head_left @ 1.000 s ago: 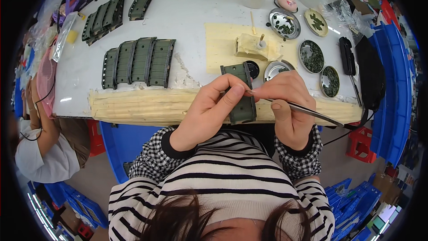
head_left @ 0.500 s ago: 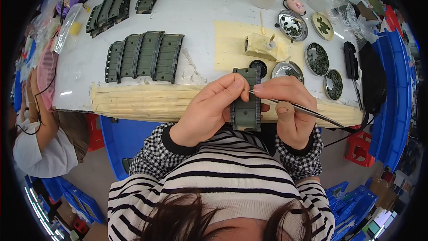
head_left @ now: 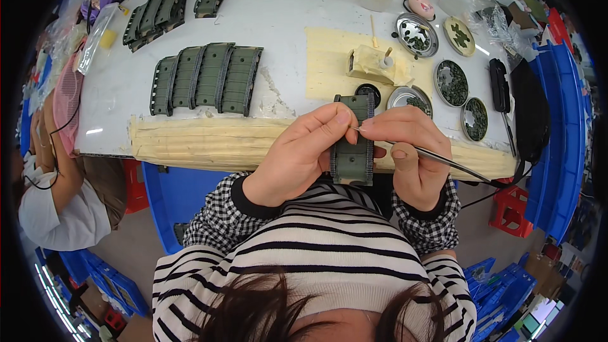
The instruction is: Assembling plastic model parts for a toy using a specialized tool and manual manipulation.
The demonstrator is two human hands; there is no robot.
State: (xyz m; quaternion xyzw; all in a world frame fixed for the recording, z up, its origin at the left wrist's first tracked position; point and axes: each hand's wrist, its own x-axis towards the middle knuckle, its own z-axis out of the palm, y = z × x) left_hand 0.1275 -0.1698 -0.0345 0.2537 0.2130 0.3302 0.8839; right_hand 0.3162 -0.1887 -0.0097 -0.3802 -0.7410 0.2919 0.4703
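Note:
In front of my chest is a dark green curved panel [head_left: 353, 166] with ridged grey-green edges and small round holes, standing lengthwise. My left hand [head_left: 291, 158] is closed on it from the left, with fingertips showing past its right edge. The thumb and index finger of that hand pinch together over the panel's face. My right hand [head_left: 418, 158] grips metal tweezers [head_left: 451, 163], whose tips meet the left fingertips. Anything between those tips is too small to make out.
More green panels [head_left: 206, 79] lie on the white table [head_left: 278, 25], beside a padded front edge [head_left: 202, 142]. Round dishes [head_left: 451, 82] of small dark green pieces stand at right, near a cloth-covered block [head_left: 370, 66]. A co-worker [head_left: 66, 206] sits at left. A blue bin [head_left: 180, 196] is below.
The whole view has shifted very slightly. My hands, the tweezers and the panel keep nearly the same positions, with the tweezer tips still at the left fingertips.

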